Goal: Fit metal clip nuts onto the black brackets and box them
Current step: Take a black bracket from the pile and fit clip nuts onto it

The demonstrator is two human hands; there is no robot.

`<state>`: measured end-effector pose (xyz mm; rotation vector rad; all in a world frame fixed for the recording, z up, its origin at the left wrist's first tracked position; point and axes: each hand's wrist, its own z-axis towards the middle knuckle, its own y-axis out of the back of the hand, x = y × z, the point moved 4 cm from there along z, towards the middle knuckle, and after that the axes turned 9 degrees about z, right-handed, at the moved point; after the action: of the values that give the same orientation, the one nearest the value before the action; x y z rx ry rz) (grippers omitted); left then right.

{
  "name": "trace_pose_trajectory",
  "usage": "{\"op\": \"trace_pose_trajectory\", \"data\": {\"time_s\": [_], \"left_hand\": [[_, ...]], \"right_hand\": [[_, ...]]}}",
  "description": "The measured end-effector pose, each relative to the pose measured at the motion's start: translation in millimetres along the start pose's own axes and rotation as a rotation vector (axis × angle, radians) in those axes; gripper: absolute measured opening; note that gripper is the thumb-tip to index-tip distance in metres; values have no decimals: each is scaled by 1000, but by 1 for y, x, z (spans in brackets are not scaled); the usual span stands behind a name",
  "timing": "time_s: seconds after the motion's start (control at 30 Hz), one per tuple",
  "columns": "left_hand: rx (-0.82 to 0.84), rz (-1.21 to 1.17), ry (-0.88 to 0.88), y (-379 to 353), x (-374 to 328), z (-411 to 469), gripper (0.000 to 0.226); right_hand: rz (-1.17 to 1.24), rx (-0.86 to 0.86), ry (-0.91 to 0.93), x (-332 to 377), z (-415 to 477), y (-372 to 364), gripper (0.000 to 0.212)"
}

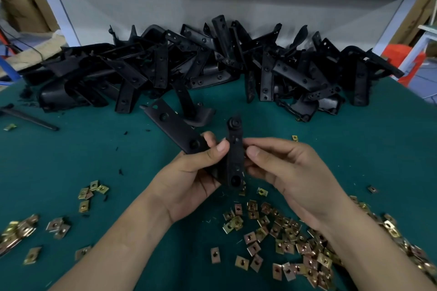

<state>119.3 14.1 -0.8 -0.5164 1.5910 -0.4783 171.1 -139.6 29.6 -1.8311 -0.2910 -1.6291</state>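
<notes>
Both hands meet over the middle of the table, clamped on black bracket pieces held just above the green mat [94,153]. The left hand [189,177] is turned palm-up with its fingers curled. Its thumb presses across the left edge of an upright bracket strip [235,165], and its fingers wrap the lower end of a second, slanted strip [172,125] that angles up and away to the left. Whether the two strips are joined inside the grip cannot be told. The right hand [290,172] comes in from the other side with its thumb tip against the right edge of the upright strip and its fingers curled behind it, pinching it. Both forearms are bare and reach in from the bottom corners, converging at the wrists.

The strips are flat, matte black bars with rounded ends and moulded round holes; the upright one has a raised round boss at its top end.

Metal clip nuts [283,236] lie loose on the mat below the right wrist. They are small, square, brass-coloured folded plates, each with a centre hole. Smaller clusters [92,194] lie to the left of the left forearm and at the left edge [19,229].

A jumbled pile of black brackets [212,61] stretches across the back of the table, against a pale panel. A thin black rod [30,118] lies on the mat at the far left. Fine black shavings speckle the cloth.
</notes>
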Motion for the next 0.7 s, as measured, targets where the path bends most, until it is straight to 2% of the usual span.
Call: {"op": "trace_pose_trajectory", "data": {"time_s": [0.1, 0.2, 0.4, 0.57, 0.7], "left_hand": [[20, 14, -9, -2, 0, -1, 33], [30, 29, -17, -3, 0, -2, 25], [59, 89, -28, -1, 1, -1, 28], [118, 79, -33, -2, 2, -2, 42], [122, 84, -43, -3, 2, -2, 41]], "right_hand": [[120, -55, 21, 1, 1, -1, 27], [131, -63, 32, 1, 0, -3, 28], [151, -94, 45, 0, -1, -2, 28], [156, -75, 23, 0, -2, -5, 24], [189, -76, 14, 1, -2, -5, 26]]}}
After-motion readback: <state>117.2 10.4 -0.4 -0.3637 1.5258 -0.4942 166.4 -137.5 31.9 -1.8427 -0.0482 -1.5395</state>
